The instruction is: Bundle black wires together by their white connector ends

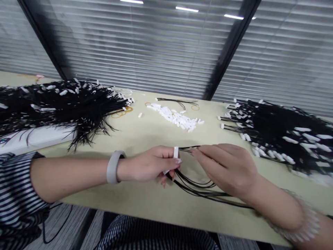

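Note:
My left hand [153, 166] is closed around a small white plastic clip [176, 152], which sticks up between thumb and fingers; a second white piece shows lower in the same hand. My right hand [225, 167] pinches the ends of several thin black cords [197, 185] right beside the clip. The cords loop down under both hands and trail right along the beige table [145, 205]. A grey band sits on my left wrist and a clear beaded bracelet on my right.
A heap of loose white clips [177, 118] lies at the table's middle back, with yellow rubber bands [121, 113] and a small cord bunch [179, 101] nearby. Big piles of black cords with white clips lie at the left [65, 104] and right [281, 133]. Window blinds stand behind.

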A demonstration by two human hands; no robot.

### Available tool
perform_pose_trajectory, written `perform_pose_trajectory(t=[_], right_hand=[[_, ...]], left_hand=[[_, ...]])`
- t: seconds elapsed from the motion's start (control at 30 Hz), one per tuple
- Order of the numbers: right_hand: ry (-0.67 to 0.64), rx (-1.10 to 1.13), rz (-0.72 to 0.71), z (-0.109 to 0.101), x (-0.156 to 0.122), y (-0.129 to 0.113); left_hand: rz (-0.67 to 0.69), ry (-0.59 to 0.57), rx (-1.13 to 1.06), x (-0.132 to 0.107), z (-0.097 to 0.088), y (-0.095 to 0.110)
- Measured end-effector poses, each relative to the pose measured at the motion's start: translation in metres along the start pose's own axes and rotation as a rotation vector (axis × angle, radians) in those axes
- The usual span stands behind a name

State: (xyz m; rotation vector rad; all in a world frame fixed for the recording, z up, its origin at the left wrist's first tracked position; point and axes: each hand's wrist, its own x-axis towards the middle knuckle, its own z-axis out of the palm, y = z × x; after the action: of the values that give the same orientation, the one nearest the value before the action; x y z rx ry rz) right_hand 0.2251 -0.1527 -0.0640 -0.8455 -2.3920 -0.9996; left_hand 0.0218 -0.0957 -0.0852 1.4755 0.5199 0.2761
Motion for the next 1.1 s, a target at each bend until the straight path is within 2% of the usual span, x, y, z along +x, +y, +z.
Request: perform_pose_trajectory(t=[0.23,0.33,0.53,0.57,0.63,0.73,0.97,1.1], right_hand=[[-0.009,0.012,-0.027,0.006,-0.002,-0.003],[-0.021,0.053,0.032,0.008,0.0,-0.001],[0.091,0.149,0.272,-0.008,0.008,0.001],[0.047,0.18,0.292,-0.011,0.008,0.0],[-0.128,0.251,0.319,-0.012,0.007,-0.004],[-0.346,0.28,0.344,-0.006,0.004,-0.008],[-0.46,0.167,0.33,0.006,0.003,-0.011],[-0.446,-0.046,0.38,0.006,-0.001,0.003]], left_hand=[[-0.026,0.02,0.042,0.0,0.003,0.002],[-0.005,0.033,0.053,0.001,0.004,0.001],[0.1,0.318,0.089,0.006,0.005,-0.003],[0.108,0.351,0.064,0.007,0.005,-0.004],[0.122,0.387,-0.014,0.009,0.004,-0.005],[0.119,0.381,-0.141,0.01,0.002,-0.007],[0.13,0.367,-0.231,0.01,0.004,-0.006],[0.167,0.401,-0.264,0.01,0.004,-0.005]])
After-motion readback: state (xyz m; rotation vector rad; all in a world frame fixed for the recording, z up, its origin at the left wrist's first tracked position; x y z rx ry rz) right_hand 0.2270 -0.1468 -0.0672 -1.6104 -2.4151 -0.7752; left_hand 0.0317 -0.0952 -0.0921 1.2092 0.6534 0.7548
